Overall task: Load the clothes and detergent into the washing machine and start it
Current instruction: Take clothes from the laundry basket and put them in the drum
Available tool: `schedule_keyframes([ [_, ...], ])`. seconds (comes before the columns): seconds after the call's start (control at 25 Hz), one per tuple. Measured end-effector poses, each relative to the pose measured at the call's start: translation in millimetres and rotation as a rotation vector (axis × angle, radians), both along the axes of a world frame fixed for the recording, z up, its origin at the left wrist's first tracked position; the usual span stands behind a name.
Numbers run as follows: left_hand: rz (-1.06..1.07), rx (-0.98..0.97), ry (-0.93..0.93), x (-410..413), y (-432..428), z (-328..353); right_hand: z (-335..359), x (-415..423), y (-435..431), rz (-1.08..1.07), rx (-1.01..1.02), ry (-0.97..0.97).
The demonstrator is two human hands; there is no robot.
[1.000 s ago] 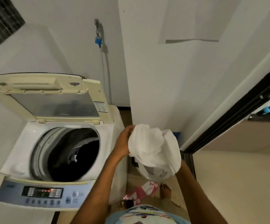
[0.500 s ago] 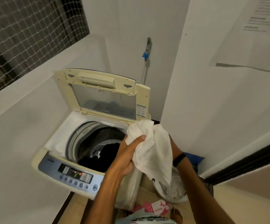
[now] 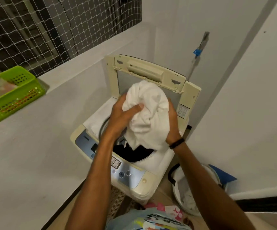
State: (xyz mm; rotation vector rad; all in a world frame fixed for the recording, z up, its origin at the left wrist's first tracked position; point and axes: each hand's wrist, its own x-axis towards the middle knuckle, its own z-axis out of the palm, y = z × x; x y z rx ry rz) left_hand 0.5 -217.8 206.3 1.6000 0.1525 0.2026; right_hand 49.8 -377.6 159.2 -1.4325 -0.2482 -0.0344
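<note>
A top-loading washing machine [image 3: 135, 183] stands with its lid [image 3: 151, 72] raised upright. Its dark drum [image 3: 131, 152] holds dark clothes. Directly above the drum opening I hold a bunched white cloth [image 3: 149, 112] in both hands. My left hand [image 3: 123, 116] grips its left side with the thumb pressed into the fabric. My right hand [image 3: 172, 125], with a black band on the wrist, holds its right side. The cloth's lower edge hangs at the drum's rim. The blue control panel [image 3: 127, 173] is partly hidden by my left forearm.
A green plastic basket [image 3: 18, 97] with packets sits on the white ledge at left, under a netted window [image 3: 51, 25]. A white laundry basket [image 3: 187, 195] with white clothes stands on the floor right of the machine. A tap [image 3: 200, 45] is on the back wall.
Both hands have carried the white cloth from beside the machine, over the laundry basket, to above the drum opening. My view has swung left toward the machine.
</note>
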Motion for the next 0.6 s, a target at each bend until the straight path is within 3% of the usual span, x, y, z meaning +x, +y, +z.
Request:
schedule_keyframes([
  [0.04, 0.047, 0.070, -0.064, 5.7, 5.3, 1.4, -1.1, 4.0, 12.4, -0.065, -0.039, -0.062],
  [0.12, 0.228, 0.262, -0.082, 23.0, 14.0, -15.9, -18.1, 11.7, 34.2, -0.085, -0.327, -0.093],
  [0.24, 0.320, 0.583, 0.367, 26.9, 24.8, -93.6, -85.1, 21.5, 22.6, 0.163, -1.153, -0.029],
  [0.32, 0.194, 0.498, 0.673, 4.4, 19.9, -147.4, -119.3, 1.7, -0.3, 0.292, -1.426, 0.146],
  [0.44, 0.128, 0.374, 0.711, -24.8, -17.0, -190.5, -154.4, -39.1, -42.0, 0.209, -1.425, 0.199],
  [0.6, -0.100, 0.301, 0.642, -44.6, -102.8, -195.6, -193.2, -64.9, -106.0, 0.112, -1.220, 0.509],
])
